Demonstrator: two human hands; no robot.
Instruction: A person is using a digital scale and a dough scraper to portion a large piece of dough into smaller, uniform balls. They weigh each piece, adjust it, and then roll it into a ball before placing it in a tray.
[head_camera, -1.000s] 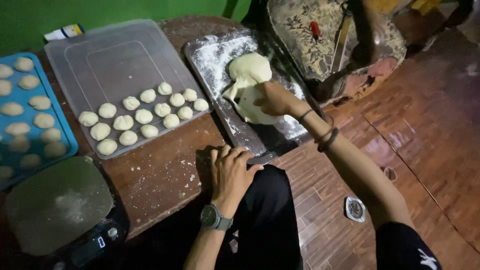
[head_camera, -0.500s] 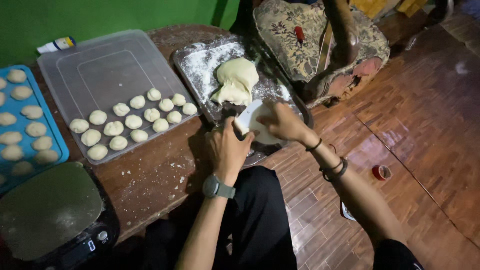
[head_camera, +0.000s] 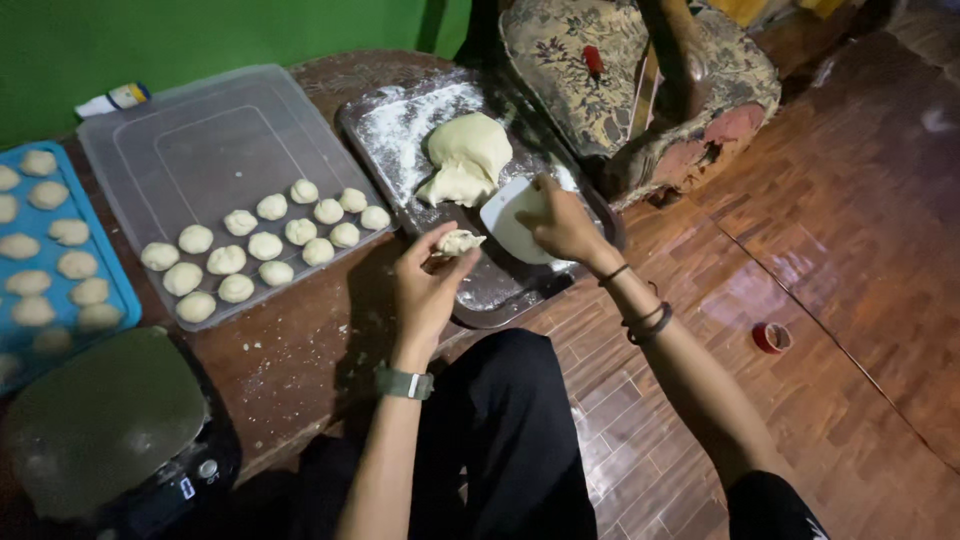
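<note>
Left hand pinches a small dough piece while the right grips a white scraper over the floured tray.

The left hand (head_camera: 425, 285), a watch on its wrist, has its fingers (head_camera: 432, 243) closed around a small dough piece (head_camera: 458, 241), held just above the near part of the dark tray (head_camera: 370, 118). The right hand (head_camera: 562, 225), with bands on the wrist, has its fingers clenched on a white scraper (head_camera: 508, 225) just beside that piece. The big dough lump (head_camera: 466, 155) lies farther back on the tray, in the flour. Left of the tray on the desk (head_camera: 300, 350), a clear lid (head_camera: 200, 150) carries rows of dough balls (head_camera: 262, 245); a blue tray (head_camera: 125, 290) with more balls sits at the far left, and a scale (head_camera: 100, 430) stands near the front edge.
</note>
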